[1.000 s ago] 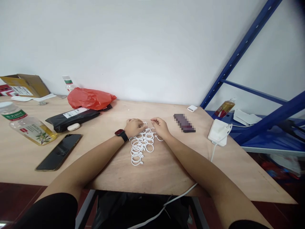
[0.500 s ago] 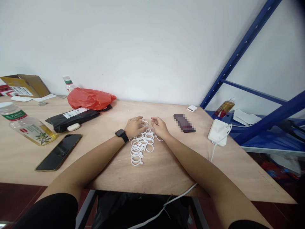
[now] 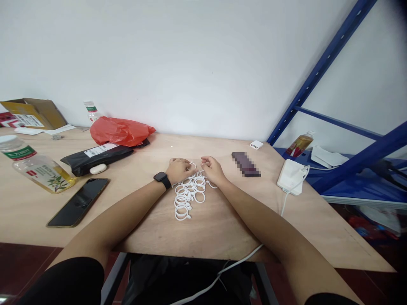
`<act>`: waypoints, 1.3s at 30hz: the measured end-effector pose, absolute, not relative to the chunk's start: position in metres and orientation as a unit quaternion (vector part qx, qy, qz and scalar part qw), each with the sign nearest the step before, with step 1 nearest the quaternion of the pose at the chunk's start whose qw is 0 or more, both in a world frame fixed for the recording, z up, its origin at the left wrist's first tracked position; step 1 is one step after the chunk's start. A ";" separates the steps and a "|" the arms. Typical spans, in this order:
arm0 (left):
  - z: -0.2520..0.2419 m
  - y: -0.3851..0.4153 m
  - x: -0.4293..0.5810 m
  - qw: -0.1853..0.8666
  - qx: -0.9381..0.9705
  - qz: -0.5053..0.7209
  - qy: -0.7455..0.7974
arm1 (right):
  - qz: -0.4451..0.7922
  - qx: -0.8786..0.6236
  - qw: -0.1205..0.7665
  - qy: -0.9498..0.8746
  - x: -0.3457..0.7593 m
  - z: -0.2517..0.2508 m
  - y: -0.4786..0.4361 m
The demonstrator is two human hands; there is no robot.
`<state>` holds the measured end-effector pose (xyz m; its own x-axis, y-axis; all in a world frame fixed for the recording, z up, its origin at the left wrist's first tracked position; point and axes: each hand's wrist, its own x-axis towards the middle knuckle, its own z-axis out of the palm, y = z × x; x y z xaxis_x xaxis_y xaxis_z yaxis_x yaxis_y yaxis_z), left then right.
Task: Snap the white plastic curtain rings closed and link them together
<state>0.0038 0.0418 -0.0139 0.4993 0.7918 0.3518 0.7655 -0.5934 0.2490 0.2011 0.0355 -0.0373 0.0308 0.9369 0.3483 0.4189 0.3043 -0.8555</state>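
A pile of thin white plastic rings (image 3: 182,202), each with a small ball-like knob, lies on the wooden table between my forearms. At the far end of the pile my left hand (image 3: 180,171), a black watch on its wrist, is closed on a white ring (image 3: 193,164) that shows past its fingertips. Just right of it, my right hand (image 3: 212,170) has its fingers curled together; whatever they hold is too small to make out. One loose white ring (image 3: 211,184) lies beside the right wrist, partly covered by it.
At left are a black phone (image 3: 79,203), a plastic bottle (image 3: 41,173), a white earbud case (image 3: 98,169), a black parcel (image 3: 104,157) and a red plastic bag (image 3: 119,131). Rightward lie a pixelated dark object (image 3: 245,164), a white charger (image 3: 256,145) and a white power strip with cable (image 3: 291,177).
The ring at my left fingertips has turned and now looks narrower. My left fingers have curled in more. My right hand has barely shifted, and the pile looks the same.
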 end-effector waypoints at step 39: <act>-0.010 0.036 0.002 -0.052 0.848 0.447 0.279 | 0.238 -0.405 0.517 -0.715 0.190 -0.017 0.008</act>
